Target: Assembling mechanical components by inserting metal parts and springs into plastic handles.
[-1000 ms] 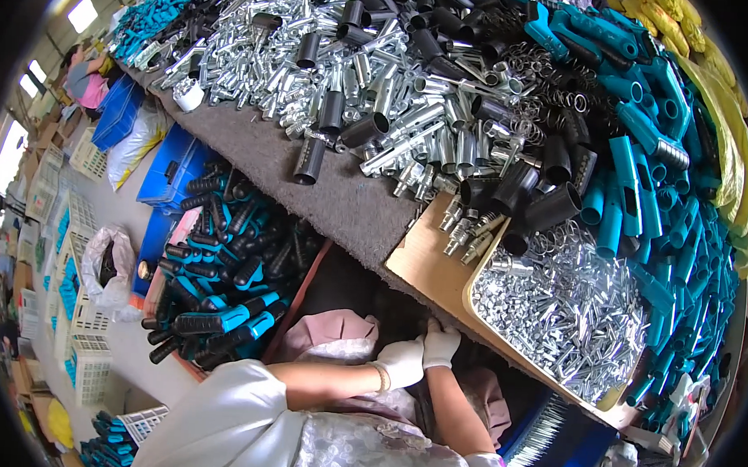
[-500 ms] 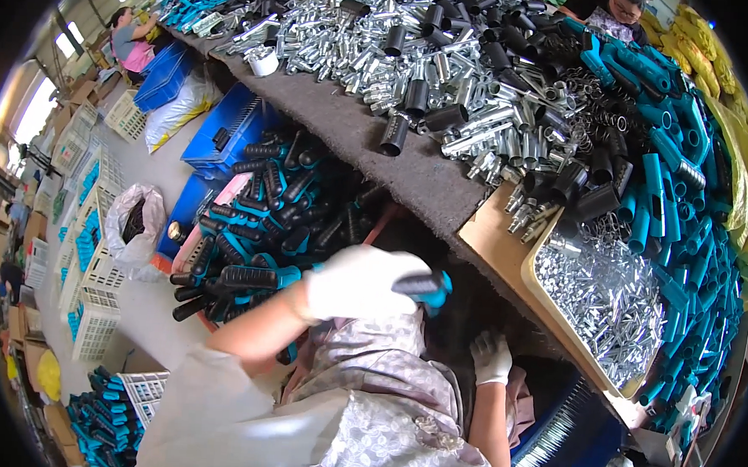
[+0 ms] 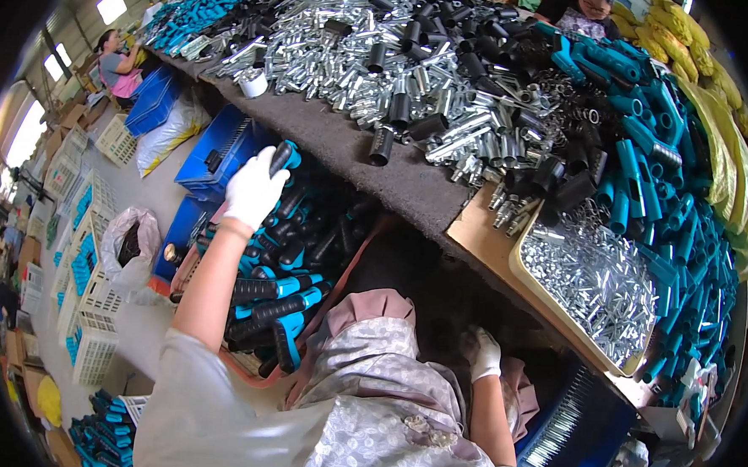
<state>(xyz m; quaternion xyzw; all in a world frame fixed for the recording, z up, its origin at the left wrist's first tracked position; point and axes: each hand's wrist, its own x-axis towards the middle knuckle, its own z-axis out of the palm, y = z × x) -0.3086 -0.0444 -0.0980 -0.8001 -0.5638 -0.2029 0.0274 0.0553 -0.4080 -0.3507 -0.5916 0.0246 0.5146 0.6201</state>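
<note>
Since the earlier frame the left hand (image 3: 254, 189) has swung out leftward, gripping a black-and-teal plastic handle (image 3: 283, 157) tilted upright above the orange crate (image 3: 240, 366) of handles; right hand (image 3: 482, 352) rests low at the lap, its grip hidden.

A black-and-teal handle (image 3: 282, 157) is sitting upright in a gloved grip in the upper left of the frame, its black end poking up, above a crate of similar handles.
</note>
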